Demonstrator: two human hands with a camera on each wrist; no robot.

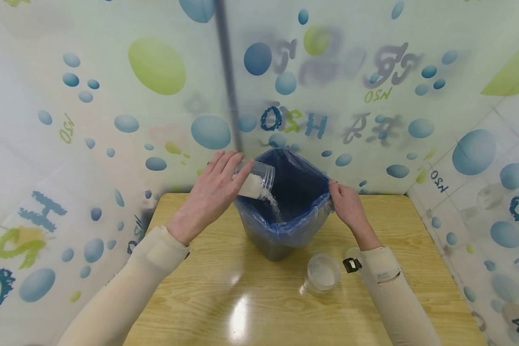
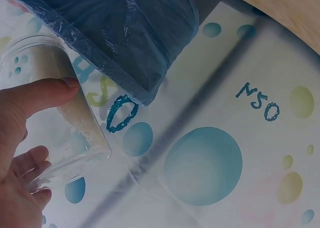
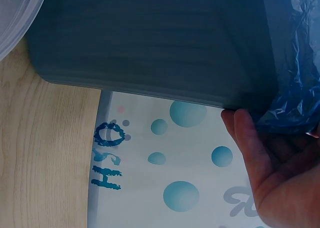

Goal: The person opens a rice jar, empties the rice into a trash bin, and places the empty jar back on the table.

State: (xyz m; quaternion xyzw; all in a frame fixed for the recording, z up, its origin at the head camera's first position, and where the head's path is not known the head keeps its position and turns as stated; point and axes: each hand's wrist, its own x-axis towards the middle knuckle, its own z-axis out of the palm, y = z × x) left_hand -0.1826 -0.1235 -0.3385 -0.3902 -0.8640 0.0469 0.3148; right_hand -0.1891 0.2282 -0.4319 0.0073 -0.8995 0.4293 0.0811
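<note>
My left hand [image 1: 212,192] grips a clear jar [image 1: 265,174], tipped over the left rim of a grey trash bin [image 1: 271,247]. White powder [image 1: 274,206] runs from its mouth into the blue bag [image 1: 291,233] that lines the bin and folds over its rim. More powder lies along the jar's lower side; in the left wrist view, the thumb [image 2: 50,93] presses across the jar wall. At the bin's right corner, my right hand [image 1: 349,206] holds the rim and the folded bag between thumb and fingers. The right wrist view shows its fingers [image 3: 245,133] against the bin's side.
A second clear container [image 1: 323,273] with a whitish round top stands on the wooden table [image 1: 190,298], in front of the bin and near the right wrist. A patterned wall covering [image 1: 155,120] rises right behind the table and along both sides.
</note>
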